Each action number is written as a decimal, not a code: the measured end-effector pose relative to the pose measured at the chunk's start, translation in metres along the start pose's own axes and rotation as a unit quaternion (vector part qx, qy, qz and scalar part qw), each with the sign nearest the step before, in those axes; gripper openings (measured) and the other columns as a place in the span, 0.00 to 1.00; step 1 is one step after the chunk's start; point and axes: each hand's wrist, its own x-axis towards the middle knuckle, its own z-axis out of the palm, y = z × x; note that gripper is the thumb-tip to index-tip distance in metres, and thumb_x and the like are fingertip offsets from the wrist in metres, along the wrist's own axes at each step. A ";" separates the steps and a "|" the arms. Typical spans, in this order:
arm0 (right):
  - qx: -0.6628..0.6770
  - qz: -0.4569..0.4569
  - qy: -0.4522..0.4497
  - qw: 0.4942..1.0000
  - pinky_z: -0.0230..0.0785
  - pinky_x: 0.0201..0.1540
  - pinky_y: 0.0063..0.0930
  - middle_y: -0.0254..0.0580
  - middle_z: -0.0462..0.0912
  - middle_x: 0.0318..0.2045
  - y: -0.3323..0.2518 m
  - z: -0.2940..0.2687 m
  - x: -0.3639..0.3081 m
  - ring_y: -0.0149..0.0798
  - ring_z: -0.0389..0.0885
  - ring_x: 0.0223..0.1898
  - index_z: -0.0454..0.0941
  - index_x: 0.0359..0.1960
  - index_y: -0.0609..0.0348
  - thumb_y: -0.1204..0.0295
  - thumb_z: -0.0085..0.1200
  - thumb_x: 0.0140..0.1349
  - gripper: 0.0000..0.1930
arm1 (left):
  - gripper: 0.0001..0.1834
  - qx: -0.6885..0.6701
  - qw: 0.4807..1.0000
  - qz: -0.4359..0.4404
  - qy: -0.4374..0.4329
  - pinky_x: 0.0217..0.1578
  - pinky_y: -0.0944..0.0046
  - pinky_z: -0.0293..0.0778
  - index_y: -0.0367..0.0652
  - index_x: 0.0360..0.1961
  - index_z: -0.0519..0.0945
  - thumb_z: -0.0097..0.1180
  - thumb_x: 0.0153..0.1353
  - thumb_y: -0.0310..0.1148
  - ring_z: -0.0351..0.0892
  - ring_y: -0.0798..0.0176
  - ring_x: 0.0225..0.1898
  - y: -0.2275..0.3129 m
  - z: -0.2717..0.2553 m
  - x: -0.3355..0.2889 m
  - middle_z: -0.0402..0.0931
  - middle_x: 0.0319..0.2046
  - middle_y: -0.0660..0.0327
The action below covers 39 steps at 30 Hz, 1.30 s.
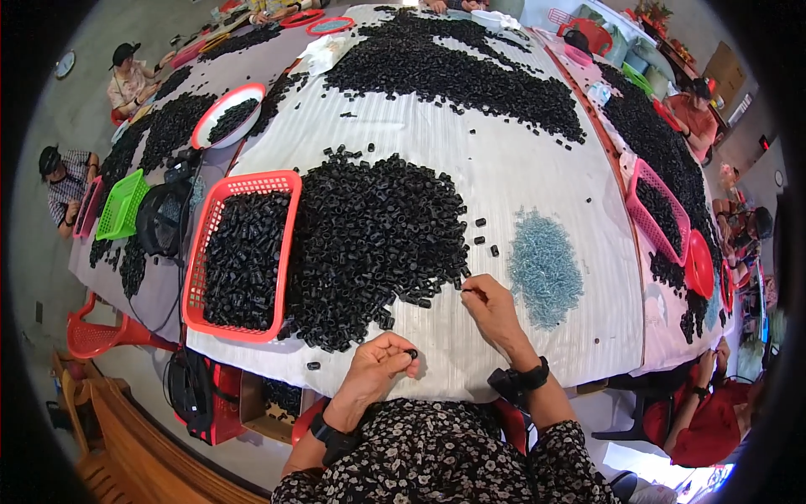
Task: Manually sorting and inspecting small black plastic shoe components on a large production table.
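Observation:
My left hand (379, 367) is closed near the table's front edge, with a small black hollow plastic piece (411, 354) held between thumb and fingers. To its right and farther forward, my right hand (491, 309) has thumb and forefinger pinched together at the right edge of a large heap of black plastic pieces (369, 235). What lies in that pinch is too small to make out. Right of this hand is a pile of tiny bluish, shiny pieces (546, 269). A red plastic basket (291, 244) full of the same black pieces stands left of the heap.
More black pieces (453, 76) spread over the far table. A red-rimmed white basin (252, 126), a green basket (123, 206) and a pink basket (642, 189) stand toward the sides. Other people sit around the table. A wooden chair (134, 445) is at lower left.

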 end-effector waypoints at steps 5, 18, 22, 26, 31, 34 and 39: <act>0.329 0.139 -0.111 0.927 0.69 0.31 0.21 0.34 0.76 0.32 -0.027 0.003 -0.016 0.25 0.74 0.28 0.74 0.39 0.62 0.77 0.51 0.60 0.06 | 0.07 -0.007 1.000 0.024 0.014 0.36 0.68 0.76 0.34 0.40 0.74 0.52 0.60 0.22 0.78 0.67 0.30 0.001 -0.004 0.001 0.79 0.31 0.56; 0.489 0.101 -0.122 0.858 0.71 0.34 0.23 0.41 0.76 0.34 -0.046 0.018 -0.036 0.28 0.75 0.29 0.72 0.40 0.64 0.75 0.49 0.63 0.07 | 0.07 0.017 0.999 0.027 0.016 0.36 0.70 0.76 0.35 0.40 0.74 0.52 0.61 0.23 0.78 0.69 0.30 0.005 0.000 -0.001 0.79 0.32 0.57; 0.353 0.087 -0.120 0.924 0.68 0.32 0.20 0.37 0.74 0.32 -0.046 0.021 -0.039 0.26 0.72 0.27 0.71 0.42 0.64 0.75 0.47 0.64 0.08 | 0.07 0.018 0.999 0.025 0.019 0.36 0.70 0.76 0.35 0.40 0.73 0.51 0.61 0.23 0.78 0.70 0.30 0.006 0.004 -0.002 0.79 0.32 0.57; 0.332 0.108 -0.137 0.927 0.66 0.30 0.17 0.34 0.73 0.31 -0.053 0.029 -0.046 0.23 0.71 0.27 0.70 0.42 0.64 0.77 0.46 0.64 0.07 | 0.07 0.013 0.999 0.034 0.015 0.36 0.70 0.76 0.35 0.40 0.73 0.51 0.61 0.23 0.78 0.70 0.30 0.003 0.004 -0.001 0.79 0.32 0.57; 0.294 0.086 -0.165 0.938 0.67 0.30 0.16 0.33 0.74 0.30 -0.059 0.036 -0.049 0.22 0.72 0.27 0.70 0.42 0.63 0.76 0.46 0.65 0.06 | 0.07 0.069 0.996 0.054 0.019 0.36 0.71 0.76 0.34 0.40 0.73 0.51 0.61 0.22 0.78 0.71 0.31 0.002 0.006 0.000 0.78 0.32 0.58; 0.251 0.072 -0.169 0.950 0.68 0.30 0.17 0.33 0.74 0.29 -0.062 0.038 -0.048 0.22 0.72 0.26 0.70 0.42 0.63 0.76 0.46 0.65 0.07 | 0.07 0.086 0.994 0.065 0.022 0.36 0.71 0.76 0.34 0.40 0.73 0.51 0.61 0.21 0.77 0.71 0.31 0.001 0.004 0.001 0.78 0.31 0.58; 0.216 0.053 -0.158 0.962 0.67 0.29 0.16 0.33 0.74 0.29 -0.065 0.040 -0.050 0.21 0.72 0.26 0.71 0.42 0.62 0.76 0.46 0.65 0.07 | 0.07 0.115 0.990 0.081 0.019 0.36 0.71 0.76 0.34 0.40 0.73 0.52 0.61 0.22 0.77 0.72 0.31 -0.003 0.003 0.001 0.79 0.31 0.59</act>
